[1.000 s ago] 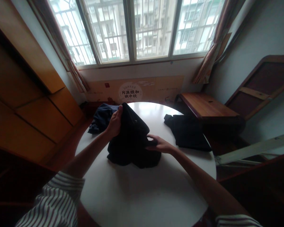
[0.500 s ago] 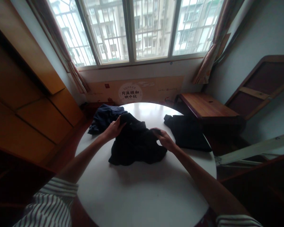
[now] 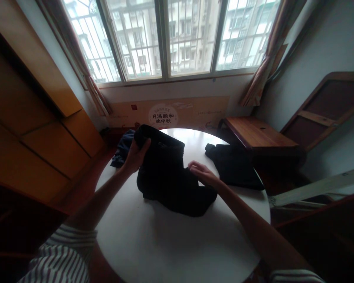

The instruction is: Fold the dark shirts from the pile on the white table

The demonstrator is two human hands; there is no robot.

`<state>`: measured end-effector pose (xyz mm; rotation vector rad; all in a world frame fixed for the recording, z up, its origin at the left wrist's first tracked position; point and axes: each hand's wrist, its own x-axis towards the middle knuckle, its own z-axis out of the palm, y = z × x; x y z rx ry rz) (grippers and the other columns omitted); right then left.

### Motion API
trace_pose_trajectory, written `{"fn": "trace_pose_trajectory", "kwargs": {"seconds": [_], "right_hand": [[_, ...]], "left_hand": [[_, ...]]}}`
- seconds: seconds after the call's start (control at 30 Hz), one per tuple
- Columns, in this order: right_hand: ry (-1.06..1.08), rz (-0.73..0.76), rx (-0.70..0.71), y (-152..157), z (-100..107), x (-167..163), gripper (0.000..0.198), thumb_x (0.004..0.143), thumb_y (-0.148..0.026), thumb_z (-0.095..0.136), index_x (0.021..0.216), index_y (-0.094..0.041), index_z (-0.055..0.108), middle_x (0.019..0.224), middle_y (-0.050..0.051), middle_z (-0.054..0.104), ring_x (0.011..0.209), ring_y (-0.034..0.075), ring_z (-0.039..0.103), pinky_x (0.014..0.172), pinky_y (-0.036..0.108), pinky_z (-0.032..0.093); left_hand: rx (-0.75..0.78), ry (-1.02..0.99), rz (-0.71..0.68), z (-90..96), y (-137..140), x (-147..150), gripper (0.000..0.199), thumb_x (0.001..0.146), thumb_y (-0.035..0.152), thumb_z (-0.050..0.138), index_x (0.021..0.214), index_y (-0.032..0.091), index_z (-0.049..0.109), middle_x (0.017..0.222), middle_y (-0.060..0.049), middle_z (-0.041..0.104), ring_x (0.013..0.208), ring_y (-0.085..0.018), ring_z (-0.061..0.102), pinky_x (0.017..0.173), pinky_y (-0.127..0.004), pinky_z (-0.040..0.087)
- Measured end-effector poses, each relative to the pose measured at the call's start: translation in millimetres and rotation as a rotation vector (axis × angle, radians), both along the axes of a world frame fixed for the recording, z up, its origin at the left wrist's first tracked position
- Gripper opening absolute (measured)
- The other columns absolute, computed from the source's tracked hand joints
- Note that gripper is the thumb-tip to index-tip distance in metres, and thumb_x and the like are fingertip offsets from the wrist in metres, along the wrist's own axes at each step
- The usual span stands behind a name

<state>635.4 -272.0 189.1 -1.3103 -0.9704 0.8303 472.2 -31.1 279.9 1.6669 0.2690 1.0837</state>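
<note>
A bunched black garment [image 3: 168,173], which looks like trousers, lies partly on the white round table [image 3: 153,251] in front of me. My left hand [image 3: 136,155] is closed on its raised waistband, with the thumb on the near side. The band's opening faces up and away, and its right corner stands free. Lower down, my right hand [image 3: 202,172] has its fingers curled together against the right side of the cloth. Its fingertips seem to pinch an edge there, though dark fabric partly hides them. Folds conceal the garment's legs.
Behind my left hand a dark blue garment [image 3: 122,147] lies crumpled on the table. A folded black garment [image 3: 237,165] rests at the table's right edge. Beyond stand a wooden desk [image 3: 259,131] and a window [image 3: 188,39]; wooden cabinets [image 3: 47,145] line the left.
My left hand has moved left and nearer, raising the waistband. My right hand has let go of the waistband and is at a lower part of the cloth. The garment's lower right side has spread toward me.
</note>
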Motion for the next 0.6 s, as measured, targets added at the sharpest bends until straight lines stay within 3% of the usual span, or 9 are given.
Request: {"fn": "trace_pose_trajectory", "kwargs": {"seconds": [0.07, 0.13, 0.23, 0.33, 0.43, 0.5, 0.6], "right_hand": [[-0.143, 0.043, -0.035, 4.1, -2.3, -5.2, 0.051, 0.067, -0.048, 0.084, 0.107, -0.023, 0.065, 0.09, 0.001, 0.067, 0.081, 0.019, 0.061, 0.071, 0.03, 0.049], [-0.256, 0.071, -0.064, 4.9, -3.3, -4.3, 0.038, 0.072, -0.044, 0.08, 0.098, -0.019, 0.068, 0.081, 0.0, 0.066, 0.074, 0.017, 0.059, 0.068, 0.03, 0.049], [-0.297, -0.096, 0.012, 3.8, -3.0, 5.7, 0.031, 0.079, -0.048, 0.072, 0.08, -0.017, 0.071, 0.069, 0.001, 0.064, 0.066, 0.017, 0.057, 0.064, 0.031, 0.049], [-0.205, -0.291, 0.138, 1.9, -2.3, 14.3, 0.031, 0.077, -0.047, 0.075, 0.088, -0.018, 0.074, 0.082, 0.003, 0.071, 0.078, 0.021, 0.063, 0.076, 0.036, 0.052], [-0.108, -0.278, 0.178, -4.8, 0.2, 17.0, 0.034, 0.073, -0.046, 0.079, 0.094, -0.019, 0.076, 0.091, 0.004, 0.074, 0.089, 0.025, 0.067, 0.087, 0.04, 0.052], [-0.108, -0.247, 0.184, -11.3, 6.7, 21.0, 0.038, 0.07, -0.047, 0.081, 0.096, -0.019, 0.077, 0.093, 0.006, 0.075, 0.091, 0.027, 0.068, 0.087, 0.041, 0.052], [-0.23, -0.312, 0.202, -14.3, 30.7, 41.1, 0.04, 0.069, -0.047, 0.082, 0.096, -0.02, 0.077, 0.091, 0.007, 0.075, 0.087, 0.027, 0.069, 0.082, 0.041, 0.054]], "left_hand": [[-0.03, 0.004, -0.049, -2.7, -4.3, 2.2, 0.044, 0.083, 0.046, 0.072, 0.119, 0.024, 0.061, 0.116, -0.004, 0.067, 0.115, -0.021, 0.06, 0.1, -0.031, 0.048], [0.001, 0.061, -0.096, -6.5, -0.4, 2.4, 0.045, 0.081, 0.045, 0.073, 0.12, 0.024, 0.061, 0.115, -0.004, 0.067, 0.112, -0.021, 0.061, 0.097, -0.03, 0.05], [0.095, 0.322, -0.309, -13.5, 15.3, -2.7, 0.063, 0.066, 0.033, 0.086, 0.123, 0.022, 0.062, 0.114, -0.006, 0.068, 0.107, -0.023, 0.064, 0.092, -0.03, 0.053], [0.118, 0.583, -0.576, -20.7, 30.9, -11.7, 0.064, 0.058, 0.023, 0.089, 0.118, 0.02, 0.066, 0.11, -0.008, 0.07, 0.102, -0.025, 0.067, 0.087, -0.031, 0.056], [0.094, 0.543, -0.554, -23.4, 41.3, -20.7, 0.047, 0.064, 0.024, 0.084, 0.109, 0.021, 0.071, 0.104, -0.008, 0.072, 0.099, -0.025, 0.068, 0.085, -0.03, 0.057], [0.082, 0.472, -0.51, -20.1, 46.8, -23.8, 0.045, 0.067, 0.026, 0.082, 0.111, 0.022, 0.071, 0.103, -0.008, 0.072, 0.1, -0.026, 0.067, 0.084, -0.031, 0.057], [0.11, 0.407, -0.453, -8.0, 55.7, -14.4, 0.047, 0.073, 0.035, 0.077, 0.117, 0.02, 0.068, 0.101, -0.008, 0.072, 0.092, -0.025, 0.068, 0.08, -0.032, 0.057]]}}
